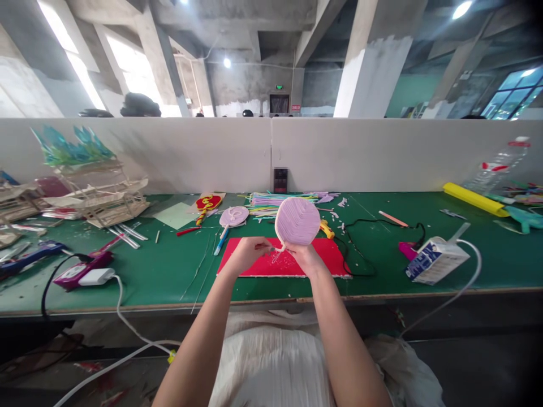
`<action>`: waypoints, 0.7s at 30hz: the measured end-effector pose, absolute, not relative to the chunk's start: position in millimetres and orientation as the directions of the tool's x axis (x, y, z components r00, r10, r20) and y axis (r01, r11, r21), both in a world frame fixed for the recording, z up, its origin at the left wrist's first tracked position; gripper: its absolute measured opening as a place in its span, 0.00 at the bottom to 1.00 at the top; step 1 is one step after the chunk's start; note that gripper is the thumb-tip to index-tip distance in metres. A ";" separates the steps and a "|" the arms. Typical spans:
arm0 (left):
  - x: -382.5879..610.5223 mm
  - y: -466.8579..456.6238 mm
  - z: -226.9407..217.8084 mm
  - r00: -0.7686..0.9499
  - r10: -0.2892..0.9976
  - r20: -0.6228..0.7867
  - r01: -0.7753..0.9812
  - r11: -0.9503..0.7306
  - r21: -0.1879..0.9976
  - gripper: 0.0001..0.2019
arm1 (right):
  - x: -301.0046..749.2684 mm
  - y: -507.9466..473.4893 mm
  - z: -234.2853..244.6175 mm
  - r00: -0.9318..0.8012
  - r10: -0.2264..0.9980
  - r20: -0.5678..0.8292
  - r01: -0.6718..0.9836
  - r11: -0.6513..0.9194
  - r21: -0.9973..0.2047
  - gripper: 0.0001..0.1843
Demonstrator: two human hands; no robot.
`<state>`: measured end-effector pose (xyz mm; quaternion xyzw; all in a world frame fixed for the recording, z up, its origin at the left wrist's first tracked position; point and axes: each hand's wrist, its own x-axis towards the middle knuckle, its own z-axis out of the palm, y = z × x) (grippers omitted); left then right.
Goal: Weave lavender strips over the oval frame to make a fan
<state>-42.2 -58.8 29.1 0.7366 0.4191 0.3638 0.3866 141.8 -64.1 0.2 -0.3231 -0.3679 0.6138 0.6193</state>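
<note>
My right hand (304, 258) grips the lower edge of a round lilac disc (297, 221), held upright with its ridged face towards me. Slanting rows of fuzzy stem cover that face, and a pale rim shows on its left. At the disc's bottom left, a short pale stem (279, 249) sticks out, and the fingers of my left hand (253, 250) pinch its end. Beneath both hands lies a red board (326, 257) sprinkled with pale scraps. Just behind the disc is a loose pile of coloured fuzzy stems (265, 199).
Left of the board lie a smaller lilac disc (234, 216), a blue-capped pen (221, 240) and a red-and-yellow fan-shaped piece (207, 204). A yellow tool (326, 229) and black cable are at right. Farther out stand a carton (436, 260), a bottle (496, 167) and a purple power strip (85, 270).
</note>
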 end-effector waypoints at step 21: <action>33.6 -92.6 21.9 0.088 0.987 0.137 0.156 -0.150 0.976 0.05 | 126.9 -55.9 -11.9 0.447 0.882 0.147 -0.418 0.351 -0.838 0.24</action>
